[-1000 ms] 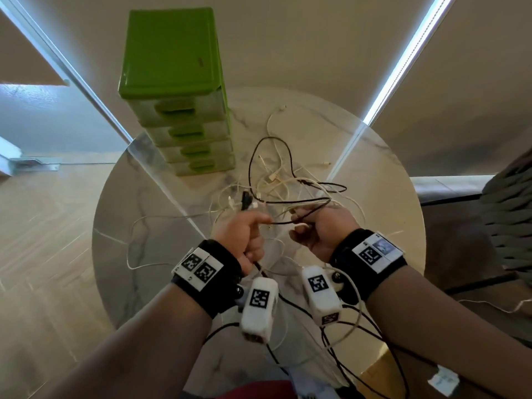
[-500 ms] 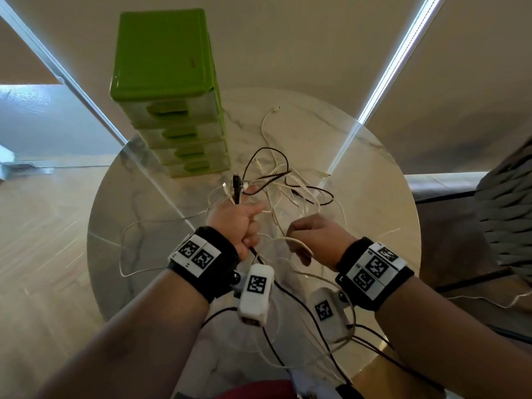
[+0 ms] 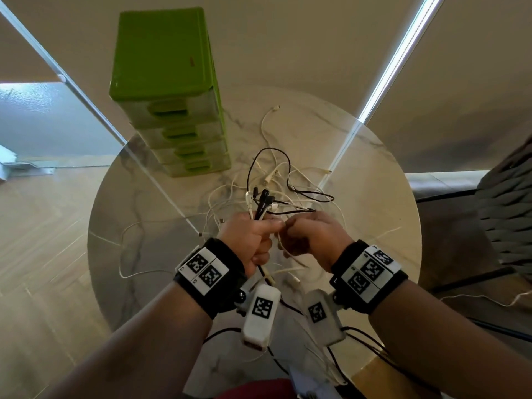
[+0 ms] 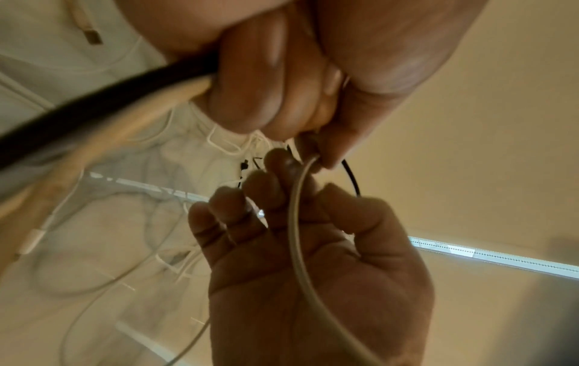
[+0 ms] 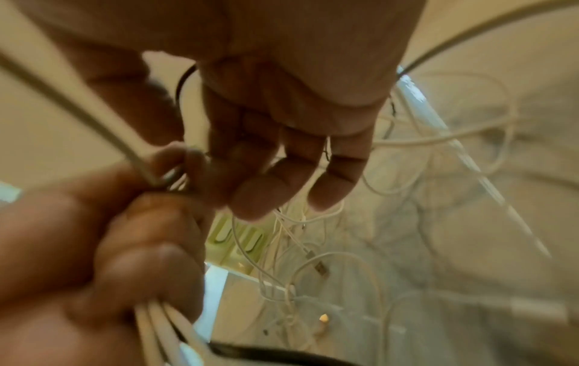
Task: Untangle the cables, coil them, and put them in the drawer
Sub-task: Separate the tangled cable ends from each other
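A tangle of white and black cables (image 3: 288, 182) lies on the round marble table (image 3: 368, 203). My left hand (image 3: 256, 240) grips a bundle of them in a fist, and several black and white plug ends (image 3: 260, 201) stick up out of it. In the left wrist view a black and a white cable (image 4: 103, 106) leave that fist (image 4: 266, 81). My right hand (image 3: 293, 234) touches the left thumb; its thumb and forefinger pinch a white cable (image 4: 297, 222) that runs down across the right palm (image 4: 313, 297). Its other fingers (image 5: 282, 178) hang relaxed. The green drawer unit (image 3: 169, 90) stands at the table's back left, all drawers closed.
One white cable end (image 3: 270, 110) reaches toward the table's far edge and another loop (image 3: 126, 254) trails to the left. A dark woven chair (image 3: 506, 211) stands close on the right. A thin white lead (image 3: 475, 298) lies on the floor there.
My right hand has moved up and left until it meets the left thumb. The left fist now holds more plug ends upright. The black loop on the table has shifted.
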`<state>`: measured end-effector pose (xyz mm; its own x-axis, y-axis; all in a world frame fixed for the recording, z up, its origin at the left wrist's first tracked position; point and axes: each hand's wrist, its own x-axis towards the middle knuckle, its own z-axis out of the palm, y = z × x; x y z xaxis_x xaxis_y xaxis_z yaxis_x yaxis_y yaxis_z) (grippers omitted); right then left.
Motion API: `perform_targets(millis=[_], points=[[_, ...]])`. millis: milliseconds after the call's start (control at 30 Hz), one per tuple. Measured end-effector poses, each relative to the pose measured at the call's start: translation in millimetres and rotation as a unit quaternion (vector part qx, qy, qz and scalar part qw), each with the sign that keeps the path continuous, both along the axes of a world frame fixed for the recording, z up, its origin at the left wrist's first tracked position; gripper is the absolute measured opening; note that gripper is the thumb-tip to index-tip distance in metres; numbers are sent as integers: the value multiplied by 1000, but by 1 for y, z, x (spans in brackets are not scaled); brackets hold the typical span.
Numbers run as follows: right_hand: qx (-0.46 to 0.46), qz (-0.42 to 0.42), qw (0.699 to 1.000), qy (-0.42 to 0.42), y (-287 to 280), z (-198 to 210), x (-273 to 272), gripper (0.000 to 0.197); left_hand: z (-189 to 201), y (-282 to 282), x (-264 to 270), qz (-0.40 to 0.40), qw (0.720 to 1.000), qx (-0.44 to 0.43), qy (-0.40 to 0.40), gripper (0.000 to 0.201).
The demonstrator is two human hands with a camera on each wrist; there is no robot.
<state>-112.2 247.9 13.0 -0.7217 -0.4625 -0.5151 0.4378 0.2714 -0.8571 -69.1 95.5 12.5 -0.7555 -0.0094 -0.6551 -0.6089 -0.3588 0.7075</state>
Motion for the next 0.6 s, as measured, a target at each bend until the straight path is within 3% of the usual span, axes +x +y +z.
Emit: perform_targets(millis=[100,200,300,400,500,600], points=[[-51,-109,990,-67,-5,-1,-1,14,1,0,7,-40,999,-18,11,20],[-65,-134,988,-51,-13,-4,-2,9,0,-1,10,-71,997,-16,10,24],[-72,-158,984,-43,-15,-7,-6,20,0,-7,12,-109,993,15,35,18],[-69,-191,977,-61,-19,-7,-8,18,3,-10,15,-147,988,26,45,13],[-67,-234,967,-77,-22,-6,-7,22,6,-7,13,-116,993,15,25,16],[-73,-189,977,-65,-15,-1,-7,22,5,1,7,-39,999,-23,-29,14]])
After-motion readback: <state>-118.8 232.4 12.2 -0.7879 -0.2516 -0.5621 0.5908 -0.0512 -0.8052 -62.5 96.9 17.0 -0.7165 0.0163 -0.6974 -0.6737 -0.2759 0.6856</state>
